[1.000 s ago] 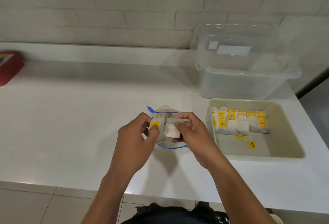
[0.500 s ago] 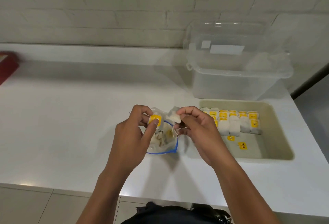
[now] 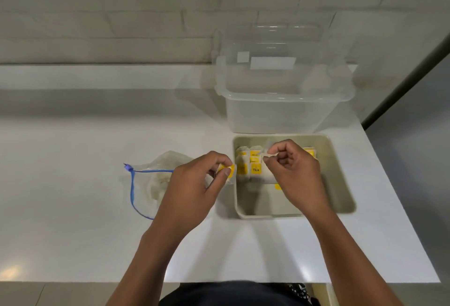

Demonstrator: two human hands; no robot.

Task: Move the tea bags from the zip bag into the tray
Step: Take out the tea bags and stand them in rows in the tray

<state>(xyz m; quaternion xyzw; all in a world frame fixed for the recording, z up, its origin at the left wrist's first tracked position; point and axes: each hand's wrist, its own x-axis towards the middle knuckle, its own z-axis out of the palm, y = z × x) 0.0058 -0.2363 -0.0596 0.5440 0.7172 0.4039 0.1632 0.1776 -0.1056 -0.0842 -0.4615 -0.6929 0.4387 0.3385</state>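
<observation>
Hovering over the beige tray (image 3: pixel 341 174), my right hand (image 3: pixel 295 174) has its fingertips pinched on a tea bag's paper, directly above the row of tea bags (image 3: pixel 253 168) at the far end. My left hand (image 3: pixel 194 189) pinches the yellow tag (image 3: pixel 230 170) just outside the tray's left wall. Behind it the zip bag (image 3: pixel 152 179) lies open, more bags inside. Placement looks to be straight down.

The white counter (image 3: pixel 73 150) lies open to the left of the zip bag (image 3: pixel 155 179). Behind the tray (image 3: pixel 341 184) a clear plastic tub (image 3: pixel 280 108) blocks the way back. The tray's near half is bare; tea bags (image 3: pixel 253 167) crowd its far-left part.
</observation>
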